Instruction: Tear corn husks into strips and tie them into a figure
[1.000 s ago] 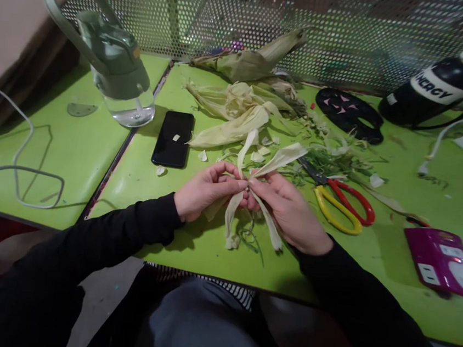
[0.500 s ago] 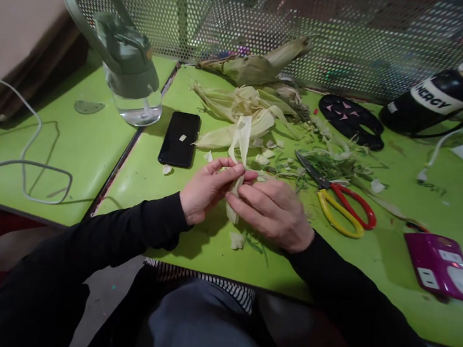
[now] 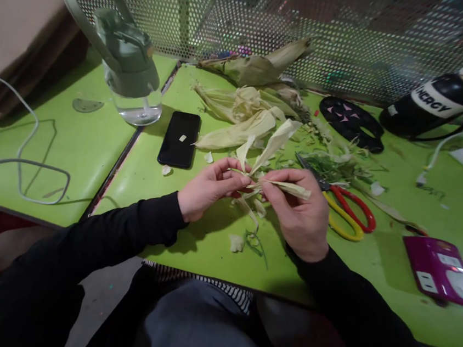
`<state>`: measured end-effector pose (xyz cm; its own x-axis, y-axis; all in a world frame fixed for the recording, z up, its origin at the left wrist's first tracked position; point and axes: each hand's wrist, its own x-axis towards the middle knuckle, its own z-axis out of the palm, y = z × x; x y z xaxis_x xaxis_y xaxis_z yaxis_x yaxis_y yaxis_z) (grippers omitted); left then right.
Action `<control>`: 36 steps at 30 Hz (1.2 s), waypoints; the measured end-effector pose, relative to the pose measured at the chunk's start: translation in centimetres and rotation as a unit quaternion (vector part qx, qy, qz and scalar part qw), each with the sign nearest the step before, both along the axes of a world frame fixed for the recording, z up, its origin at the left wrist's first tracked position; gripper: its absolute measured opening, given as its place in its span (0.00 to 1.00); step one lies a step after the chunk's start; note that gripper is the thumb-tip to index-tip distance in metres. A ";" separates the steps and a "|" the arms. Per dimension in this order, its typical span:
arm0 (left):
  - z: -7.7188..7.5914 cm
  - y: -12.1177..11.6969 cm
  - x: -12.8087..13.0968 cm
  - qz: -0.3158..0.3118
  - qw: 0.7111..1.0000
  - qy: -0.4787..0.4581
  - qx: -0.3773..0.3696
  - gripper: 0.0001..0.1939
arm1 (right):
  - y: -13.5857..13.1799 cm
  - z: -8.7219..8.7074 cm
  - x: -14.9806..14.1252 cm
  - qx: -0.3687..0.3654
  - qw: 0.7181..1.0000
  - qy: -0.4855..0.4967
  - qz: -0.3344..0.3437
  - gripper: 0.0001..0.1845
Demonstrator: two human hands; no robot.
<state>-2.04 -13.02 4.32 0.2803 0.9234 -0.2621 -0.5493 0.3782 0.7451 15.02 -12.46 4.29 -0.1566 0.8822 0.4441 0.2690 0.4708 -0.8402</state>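
Observation:
Several pale corn husk strips [image 3: 275, 144] fan out from one point between my hands, just above the green table. My left hand [image 3: 216, 185] pinches them near their middle, thumb against fingers. Closed on the same strips from the other side, my right hand [image 3: 300, 211] has one strip lying across its fingers. Small husk scraps [image 3: 236, 243] and a curl of green shreds [image 3: 255, 244] lie on the table below. Behind my hands rests a pile of larger corn husks [image 3: 236, 130]. Scissors [image 3: 345, 216] with one red and one yellow handle lie beyond my right hand.
At the left stand a green-lidded water bottle [image 3: 135, 83] and a black phone [image 3: 179, 139]. Green shreds lie near a black palette-shaped object [image 3: 350, 122]. A black bottle [image 3: 429, 103] and purple power strip [image 3: 444, 270] are at the right. Perforated metal [image 3: 344, 42] closes the back.
My right hand has moved up and right and turned, pulling a strip sideways. The strips, upright and hanging before, now spread in several directions. My left hand has shifted little.

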 end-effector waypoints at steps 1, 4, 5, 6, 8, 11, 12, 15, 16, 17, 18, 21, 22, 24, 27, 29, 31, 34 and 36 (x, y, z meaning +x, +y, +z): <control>0.0 0.0 0.0 -0.001 1.000 0.001 -0.001 0.09 | 0.0 0.1 0.2 -0.010 1.000 0.010 0.012 0.04; -0.1 0.0 -0.2 -0.003 1.000 0.003 -0.005 0.11 | 0.3 0.4 0.9 -0.002 0.998 0.004 0.057 0.04; -0.1 0.1 -0.2 -0.001 1.000 0.005 -0.005 0.12 | 0.4 0.6 1.1 0.010 0.997 -0.012 0.074 0.05; -0.1 0.1 -0.2 0.002 1.000 0.007 -0.005 0.12 | 0.5 0.7 1.4 0.023 0.995 -0.032 0.088 0.05; -0.2 0.2 -0.3 0.006 1.000 0.013 -0.002 0.13 | 0.6 1.0 1.6 0.043 0.992 -0.073 0.097 0.05; -0.2 0.2 -0.3 -0.009 1.000 0.026 0.008 0.13 | 0.7 1.3 1.6 0.065 0.991 -0.109 0.050 0.04; -0.2 0.2 -0.3 -0.018 0.999 0.030 0.013 0.13 | 0.7 1.3 1.6 0.068 0.990 -0.117 0.034 0.03; -0.2 0.1 -0.3 -0.034 0.998 0.034 0.028 0.13 | 0.7 1.1 1.4 0.056 0.988 -0.140 0.019 0.02; -0.2 0.0 -0.3 -0.036 0.998 0.033 0.035 0.13 | 0.7 1.0 1.4 0.048 0.988 -0.143 0.020 0.02; -0.2 0.0 -0.3 -0.038 0.998 0.034 0.042 0.14 | 0.7 1.0 1.4 0.040 0.989 -0.142 0.021 0.02; -0.2 0.0 -0.3 -0.039 0.997 0.035 0.051 0.14 | 0.7 0.9 1.4 0.032 0.990 -0.138 0.021 0.02; -0.3 -0.1 -0.2 -0.045 0.995 0.044 0.073 0.17 | 0.6 0.7 1.4 0.009 0.992 -0.125 0.025 0.03; -0.4 -0.1 -0.2 -0.047 0.995 0.048 0.079 0.17 | 0.5 0.7 1.4 0.002 0.992 -0.123 0.028 0.04; -0.5 0.0 -0.2 -0.050 0.993 0.056 0.089 0.17 | 0.5 0.7 1.4 -0.006 0.992 -0.119 0.034 0.04; -0.5 0.0 -0.2 -0.046 0.992 0.067 0.099 0.17 | 0.4 0.8 1.4 -0.014 0.992 -0.117 0.043 0.03; -0.4 0.1 -0.2 -0.033 0.992 0.071 0.099 0.17 | 0.5 0.8 1.4 -0.011 0.992 -0.119 0.045 0.02; -0.3 0.1 -0.2 -0.022 0.993 0.069 0.097 0.19 | 0.5 0.8 1.5 -0.004 0.991 -0.123 0.046 0.02; -0.2 0.1 -0.2 -0.022 0.993 0.062 0.094 0.19 | 0.6 0.8 1.5 -0.004 0.990 -0.131 0.046 0.02; -0.2 0.1 -0.2 -0.027 0.993 0.064 0.093 0.18 | 0.5 0.8 1.5 -0.011 0.990 -0.133 0.045 0.02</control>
<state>-2.27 -12.91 4.14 0.3054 0.9438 -0.1260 -0.4277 0.2542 0.8674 16.49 -11.92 5.10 -0.3432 0.8682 0.3584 0.4393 0.4857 -0.7557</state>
